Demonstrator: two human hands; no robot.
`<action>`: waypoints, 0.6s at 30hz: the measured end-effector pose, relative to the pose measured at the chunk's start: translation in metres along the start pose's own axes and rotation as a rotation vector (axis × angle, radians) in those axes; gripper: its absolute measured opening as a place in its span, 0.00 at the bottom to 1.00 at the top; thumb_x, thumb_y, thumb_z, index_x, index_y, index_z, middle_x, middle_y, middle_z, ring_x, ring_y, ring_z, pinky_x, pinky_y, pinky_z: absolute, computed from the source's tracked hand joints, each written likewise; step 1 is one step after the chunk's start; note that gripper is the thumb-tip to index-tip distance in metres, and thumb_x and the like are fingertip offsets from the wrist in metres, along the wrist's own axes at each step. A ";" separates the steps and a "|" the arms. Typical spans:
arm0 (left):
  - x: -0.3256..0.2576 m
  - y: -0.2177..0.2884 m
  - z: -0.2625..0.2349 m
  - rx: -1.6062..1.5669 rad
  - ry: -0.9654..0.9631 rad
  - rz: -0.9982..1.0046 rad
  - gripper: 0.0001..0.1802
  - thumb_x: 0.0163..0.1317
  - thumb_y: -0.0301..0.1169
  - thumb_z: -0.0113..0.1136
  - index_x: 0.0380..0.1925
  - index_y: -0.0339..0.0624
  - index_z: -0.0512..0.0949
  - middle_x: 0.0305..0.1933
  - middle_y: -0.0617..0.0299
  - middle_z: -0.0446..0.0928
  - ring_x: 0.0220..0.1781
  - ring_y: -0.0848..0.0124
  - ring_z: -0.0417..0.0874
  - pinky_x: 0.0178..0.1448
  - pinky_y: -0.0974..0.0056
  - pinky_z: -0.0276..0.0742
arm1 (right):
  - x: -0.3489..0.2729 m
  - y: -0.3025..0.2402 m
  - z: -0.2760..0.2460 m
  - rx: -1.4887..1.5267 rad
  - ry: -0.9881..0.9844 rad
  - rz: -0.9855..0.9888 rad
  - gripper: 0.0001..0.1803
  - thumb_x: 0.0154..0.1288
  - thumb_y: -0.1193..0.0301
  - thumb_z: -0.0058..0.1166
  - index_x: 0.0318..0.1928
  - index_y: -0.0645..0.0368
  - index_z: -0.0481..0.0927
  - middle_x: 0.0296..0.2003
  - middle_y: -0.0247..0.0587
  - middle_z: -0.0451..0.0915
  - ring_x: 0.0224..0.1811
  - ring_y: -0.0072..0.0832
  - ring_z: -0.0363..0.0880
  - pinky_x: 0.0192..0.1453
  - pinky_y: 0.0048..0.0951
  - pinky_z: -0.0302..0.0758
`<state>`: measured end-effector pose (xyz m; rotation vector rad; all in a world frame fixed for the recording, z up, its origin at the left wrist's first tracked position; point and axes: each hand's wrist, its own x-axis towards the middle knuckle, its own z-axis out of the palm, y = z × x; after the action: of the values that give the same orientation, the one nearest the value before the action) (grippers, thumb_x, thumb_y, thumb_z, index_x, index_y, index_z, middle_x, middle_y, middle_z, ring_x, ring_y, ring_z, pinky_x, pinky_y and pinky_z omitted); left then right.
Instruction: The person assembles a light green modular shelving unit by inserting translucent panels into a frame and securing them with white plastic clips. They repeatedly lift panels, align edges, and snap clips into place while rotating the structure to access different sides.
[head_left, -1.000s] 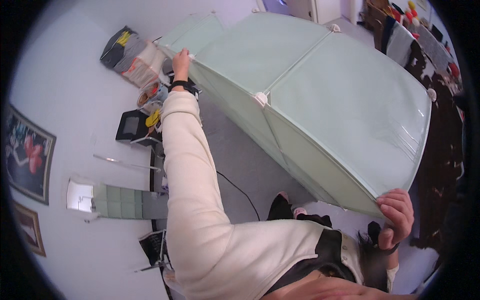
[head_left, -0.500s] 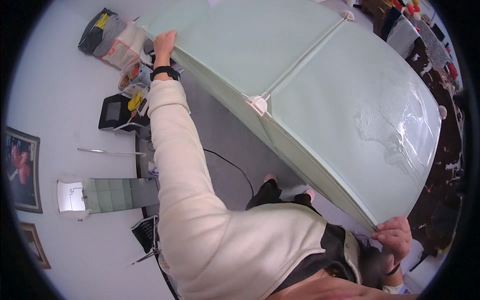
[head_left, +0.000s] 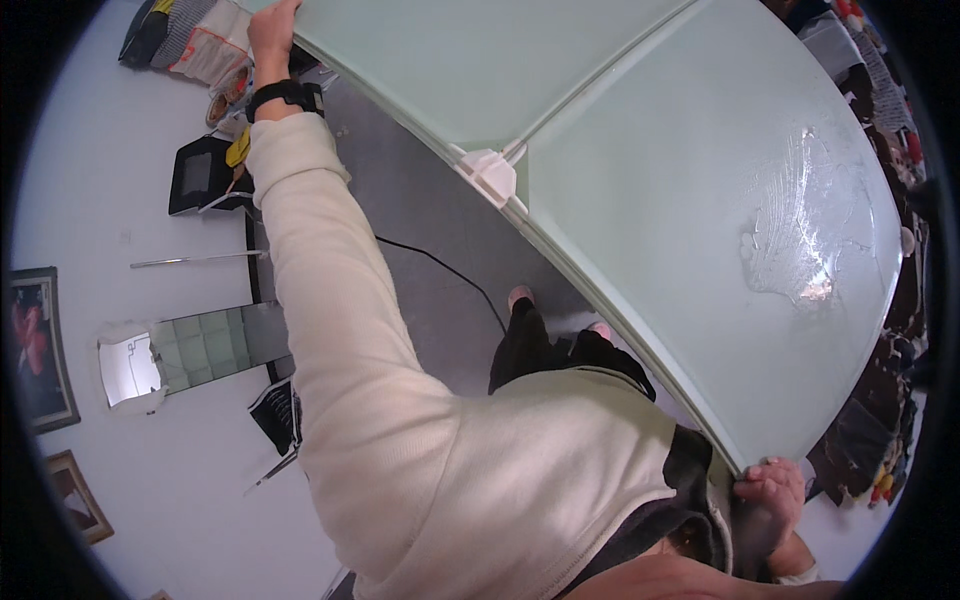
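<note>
A person in a cream sweater held one large frosted pale-green glass panel (head_left: 620,200) tilted across the upper right of the view, above a dark grey floor (head_left: 420,230). The panel showed two panes joined at one white plastic connector (head_left: 490,172). The left hand (head_left: 272,32), wearing one black wristwatch (head_left: 284,95), was stretched far out and gripped the panel's far edge. The right hand (head_left: 772,487) curled closed around the panel's near lower corner. Two feet in pink socks (head_left: 520,296) stood below. One black cable (head_left: 440,270) ran over the floor. Two framed pictures (head_left: 38,340) hung on the white wall at left.
</note>
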<state>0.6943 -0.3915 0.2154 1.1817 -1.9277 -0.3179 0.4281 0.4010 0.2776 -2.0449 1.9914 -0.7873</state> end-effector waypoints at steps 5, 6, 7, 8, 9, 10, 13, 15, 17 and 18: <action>-0.002 0.004 0.000 -0.005 0.027 0.008 0.21 0.55 0.41 0.58 0.36 0.31 0.80 0.36 0.51 0.83 0.38 0.64 0.80 0.46 0.60 0.71 | -0.001 0.005 -0.006 -0.018 -0.037 0.046 0.20 0.66 0.77 0.47 0.57 0.59 0.62 0.25 0.37 0.80 0.34 0.35 0.78 0.47 0.49 0.74; -0.003 0.006 0.000 -0.012 0.011 -0.010 0.21 0.55 0.41 0.58 0.36 0.31 0.80 0.36 0.50 0.83 0.38 0.64 0.80 0.46 0.60 0.71 | 0.000 0.005 -0.006 -0.015 -0.036 0.039 0.20 0.66 0.77 0.47 0.57 0.59 0.62 0.25 0.36 0.80 0.34 0.35 0.78 0.47 0.49 0.74; -0.004 0.009 -0.001 -0.016 -0.004 -0.025 0.21 0.55 0.41 0.58 0.36 0.30 0.80 0.37 0.50 0.83 0.38 0.65 0.79 0.46 0.60 0.71 | 0.001 0.004 -0.007 -0.010 -0.032 0.029 0.20 0.66 0.77 0.47 0.58 0.58 0.61 0.25 0.36 0.80 0.34 0.35 0.78 0.48 0.49 0.74; -0.006 0.012 -0.001 0.008 -0.001 0.000 0.21 0.55 0.43 0.57 0.36 0.33 0.80 0.38 0.48 0.82 0.41 0.57 0.78 0.47 0.58 0.70 | 0.003 0.003 -0.006 -0.005 -0.022 0.018 0.20 0.66 0.77 0.46 0.58 0.58 0.61 0.25 0.36 0.80 0.34 0.35 0.78 0.48 0.49 0.74; -0.007 0.015 -0.002 0.027 0.006 0.030 0.22 0.55 0.46 0.55 0.36 0.36 0.80 0.40 0.46 0.81 0.44 0.50 0.77 0.49 0.56 0.70 | 0.005 0.002 -0.005 0.018 0.003 0.023 0.19 0.67 0.76 0.46 0.57 0.58 0.62 0.25 0.36 0.81 0.34 0.35 0.78 0.47 0.48 0.74; -0.009 0.017 0.000 0.042 -0.012 0.060 0.23 0.55 0.48 0.53 0.35 0.39 0.81 0.41 0.44 0.79 0.47 0.43 0.76 0.50 0.54 0.70 | 0.006 0.001 -0.004 0.038 0.032 0.033 0.18 0.68 0.74 0.45 0.57 0.58 0.63 0.25 0.36 0.81 0.34 0.35 0.79 0.47 0.47 0.74; -0.009 0.019 0.001 0.090 -0.058 0.050 0.25 0.56 0.46 0.53 0.36 0.29 0.76 0.37 0.39 0.79 0.39 0.51 0.78 0.47 0.56 0.70 | 0.012 0.001 0.005 0.050 0.188 0.093 0.13 0.70 0.69 0.41 0.52 0.57 0.70 0.27 0.33 0.82 0.33 0.32 0.81 0.43 0.42 0.75; -0.005 0.017 0.002 0.138 -0.092 0.004 0.24 0.58 0.44 0.52 0.38 0.30 0.79 0.39 0.40 0.80 0.42 0.52 0.79 0.50 0.56 0.70 | 0.015 0.004 0.008 0.131 0.291 0.125 0.12 0.69 0.66 0.42 0.46 0.56 0.75 0.28 0.32 0.84 0.31 0.32 0.82 0.40 0.38 0.76; -0.002 0.014 -0.001 -0.015 -0.136 -0.006 0.24 0.62 0.44 0.49 0.47 0.36 0.79 0.51 0.46 0.79 0.54 0.53 0.77 0.58 0.59 0.68 | 0.015 0.007 0.008 0.236 0.325 0.077 0.10 0.65 0.66 0.50 0.40 0.58 0.80 0.32 0.37 0.85 0.33 0.35 0.83 0.43 0.37 0.77; -0.003 0.013 -0.005 0.052 -0.070 0.068 0.26 0.65 0.44 0.47 0.52 0.35 0.76 0.56 0.46 0.76 0.57 0.53 0.75 0.60 0.60 0.67 | 0.014 0.008 0.007 0.313 0.335 0.044 0.10 0.63 0.66 0.53 0.39 0.59 0.81 0.33 0.39 0.85 0.35 0.36 0.84 0.46 0.38 0.77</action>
<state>0.6904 -0.3814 0.2246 1.1486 -2.0432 -0.2774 0.4245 0.3855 0.2712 -1.7760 1.9078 -1.4103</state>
